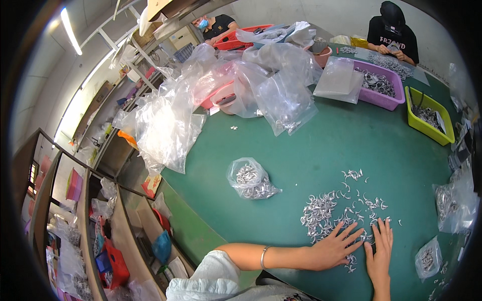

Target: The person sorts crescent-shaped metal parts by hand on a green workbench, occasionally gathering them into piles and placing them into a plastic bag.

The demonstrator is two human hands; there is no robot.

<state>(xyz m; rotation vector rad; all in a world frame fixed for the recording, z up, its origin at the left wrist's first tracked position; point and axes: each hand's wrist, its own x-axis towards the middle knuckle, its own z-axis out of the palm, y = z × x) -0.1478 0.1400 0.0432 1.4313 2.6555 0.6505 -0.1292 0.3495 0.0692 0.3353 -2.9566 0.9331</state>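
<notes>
Many small curved silvery metal parts [320,214] lie in a loose heap on the green table [263,150]. Over the heap's near right side my left hand [333,246] is spread flat, fingers apart, with some parts under and beside it. Just to its right my right hand [380,252] lies with its fingers extended, its fingertips by more of the parts. Neither hand grips anything that shows. An open clear plastic bag [252,180] full of similar parts stands left of the heap.
Plastic bags [278,90] crowd the far side. A purple bin [380,84] and a yellow-green bin [429,116] hold metal parts. Smaller bags [428,259] lie at the right edge. Two people [393,37] [218,28] sit across the table. Shelves [109,225] stand at left.
</notes>
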